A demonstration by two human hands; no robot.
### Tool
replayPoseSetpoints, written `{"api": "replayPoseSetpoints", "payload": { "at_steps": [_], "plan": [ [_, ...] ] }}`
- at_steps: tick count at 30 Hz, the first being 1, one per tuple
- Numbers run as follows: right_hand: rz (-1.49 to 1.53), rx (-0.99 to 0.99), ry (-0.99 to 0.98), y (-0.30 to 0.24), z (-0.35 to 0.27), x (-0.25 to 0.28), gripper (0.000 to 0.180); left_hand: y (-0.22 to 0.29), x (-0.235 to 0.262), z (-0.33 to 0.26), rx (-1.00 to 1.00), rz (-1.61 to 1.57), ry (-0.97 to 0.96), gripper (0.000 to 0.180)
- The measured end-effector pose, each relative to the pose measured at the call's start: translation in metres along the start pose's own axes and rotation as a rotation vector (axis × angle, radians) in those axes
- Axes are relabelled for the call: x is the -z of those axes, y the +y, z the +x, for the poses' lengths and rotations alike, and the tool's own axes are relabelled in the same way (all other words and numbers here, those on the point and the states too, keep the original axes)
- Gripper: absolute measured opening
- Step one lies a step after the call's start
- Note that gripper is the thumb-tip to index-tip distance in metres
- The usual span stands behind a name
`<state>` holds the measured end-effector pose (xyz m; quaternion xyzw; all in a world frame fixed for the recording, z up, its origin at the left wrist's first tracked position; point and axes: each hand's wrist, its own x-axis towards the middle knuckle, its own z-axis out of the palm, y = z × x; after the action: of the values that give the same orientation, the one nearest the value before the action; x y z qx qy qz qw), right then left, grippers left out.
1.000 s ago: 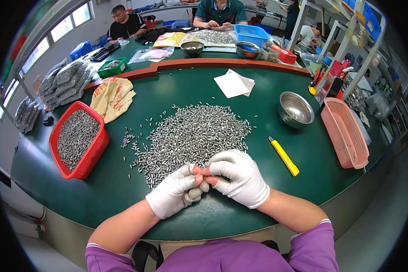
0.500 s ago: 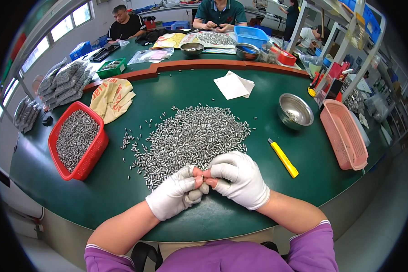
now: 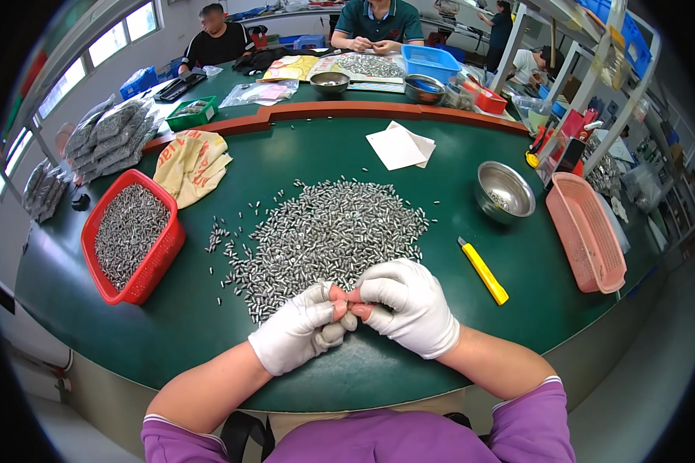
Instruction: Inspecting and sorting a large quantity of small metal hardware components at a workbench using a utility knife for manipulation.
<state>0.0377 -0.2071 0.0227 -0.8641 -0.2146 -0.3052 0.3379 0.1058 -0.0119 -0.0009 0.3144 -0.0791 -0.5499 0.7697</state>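
Both of my hands wear white gloves with bare thumb and finger tips, and meet at the near edge of a wide heap of small silvery metal cylinders (image 3: 328, 231). My left hand (image 3: 297, 332) is closed in a pinch, its fingertips against those of the other hand. My right hand (image 3: 408, 309) pinches from the other side, thumb and forefinger pressed together. Whatever sits between the fingertips is mostly hidden and too small to make out. Loose cylinders lie scattered left of the heap on the green tabletop (image 3: 409, 386).
Left stands a red basket (image 3: 176, 241) full of similar cylinders, near a cloth bag (image 3: 191, 166) and stacked plastic packs (image 3: 112, 139). Right lie a yellow utility knife (image 3: 484, 272), a steel bowl (image 3: 505, 190) and a pink basket (image 3: 585, 231). White papers (image 3: 399, 147) lie ahead; people sit beyond the wooden ledge (image 3: 347, 110).
My hands stay together in nearly the same place, with only slight finger movement. Across the table, the person at the far left has raised their head.
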Motion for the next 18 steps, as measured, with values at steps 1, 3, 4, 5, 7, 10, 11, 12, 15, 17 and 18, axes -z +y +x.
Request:
{"api": "replayPoseSetpoints", "payload": {
  "at_steps": [1, 3, 4, 5, 7, 10, 11, 12, 15, 17, 18],
  "plan": [
    [0.000, 0.000, 0.000, 0.0001, -0.0001, 0.0000, 0.024, 0.0001, 0.0001, 0.0000, 0.003, 0.005, 0.006, 0.009],
    [-0.011, -0.002, 0.010, 0.0000, -0.0006, -0.0001, 0.025, 0.0002, -0.0002, 0.0002, 0.007, 0.010, 0.011, 0.009],
    [-0.011, -0.003, 0.010, 0.0003, -0.0009, -0.0001, 0.025, 0.0003, -0.0006, 0.0003, 0.008, 0.009, 0.013, 0.009],
    [-0.013, -0.003, 0.010, 0.0003, -0.0010, -0.0002, 0.024, 0.0003, -0.0010, 0.0000, 0.008, 0.009, 0.016, 0.009],
    [-0.014, -0.003, 0.011, 0.0001, -0.0011, 0.0000, 0.024, 0.0002, -0.0009, -0.0001, 0.008, 0.013, 0.018, 0.009],
    [-0.025, -0.005, 0.006, -0.0001, -0.0011, 0.0002, 0.024, 0.0004, -0.0010, 0.0001, 0.010, 0.019, 0.022, 0.009],
    [-0.027, -0.006, 0.009, -0.0005, -0.0011, 0.0001, 0.024, 0.0004, -0.0012, 0.0000, 0.010, 0.021, 0.025, 0.009],
    [-0.028, -0.006, 0.011, -0.0008, -0.0010, 0.0002, 0.023, 0.0003, -0.0012, 0.0000, 0.010, 0.020, 0.025, 0.009],
    [-0.032, -0.009, 0.009, -0.0012, -0.0008, 0.0006, 0.022, 0.0000, -0.0006, 0.0003, 0.009, 0.014, 0.027, 0.010],
    [-0.032, -0.006, 0.005, -0.0014, -0.0005, 0.0014, 0.022, -0.0001, 0.0005, 0.0007, 0.006, -0.008, -0.014, 0.010],
    [-0.031, -0.003, 0.000, -0.0015, -0.0004, 0.0018, 0.022, -0.0002, 0.0001, 0.0005, 0.006, -0.008, -0.014, 0.010]
  ]
}}
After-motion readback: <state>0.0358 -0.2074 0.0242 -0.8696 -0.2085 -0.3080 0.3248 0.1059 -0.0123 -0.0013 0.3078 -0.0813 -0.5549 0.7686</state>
